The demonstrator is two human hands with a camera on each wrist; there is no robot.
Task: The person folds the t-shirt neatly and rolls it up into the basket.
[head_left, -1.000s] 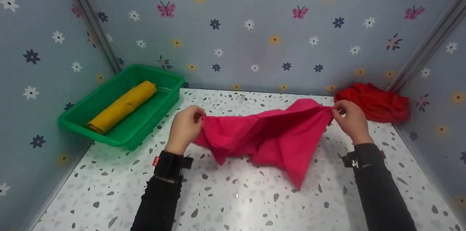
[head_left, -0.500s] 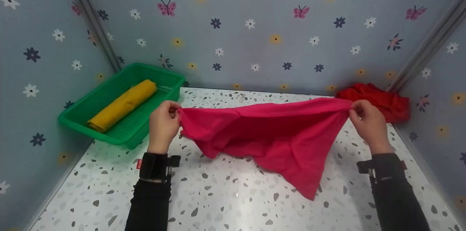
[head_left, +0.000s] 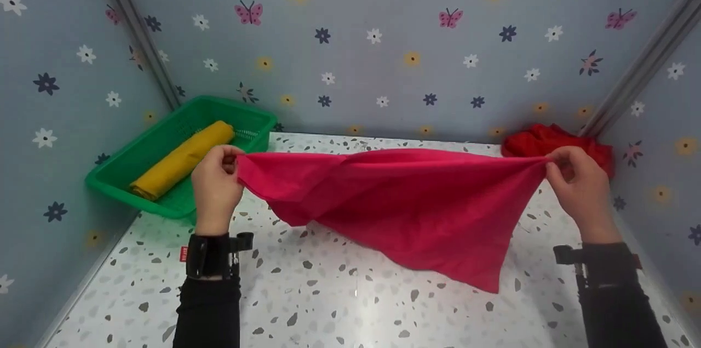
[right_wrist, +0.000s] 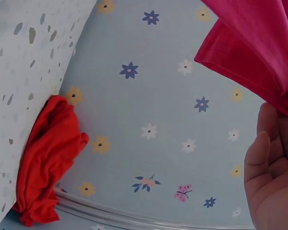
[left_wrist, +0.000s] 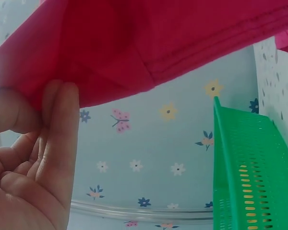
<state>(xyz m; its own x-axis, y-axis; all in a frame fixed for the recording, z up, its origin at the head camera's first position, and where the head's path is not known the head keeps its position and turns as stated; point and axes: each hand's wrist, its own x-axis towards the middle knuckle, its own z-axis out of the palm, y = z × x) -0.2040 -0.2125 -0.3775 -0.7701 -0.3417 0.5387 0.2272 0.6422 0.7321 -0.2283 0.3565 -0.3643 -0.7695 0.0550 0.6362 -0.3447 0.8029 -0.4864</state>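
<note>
Relative to one second ago, we observe the left hand (head_left: 216,189) displaced leftward, now covering part of the green basket (head_left: 254,141) in the head view. We observe the right hand (head_left: 583,194) displaced rightward, before the right end of the red cloth (head_left: 547,140). The pink cloth (head_left: 405,200) spans wider: its sagging upper edge is nearly straight, its lower corner farther right.

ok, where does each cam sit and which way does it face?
Head: on the head, facing forward and down at the pink cloth; left hand, right hand and sleeves show.
Left wrist: on that wrist, facing pink cloth, basket and wall; left hand shows.
Right wrist: on that wrist, facing pink cloth, red cloth and wall; right hand shows.
Shared by head and left wrist: pink cloth and basket.
</note>
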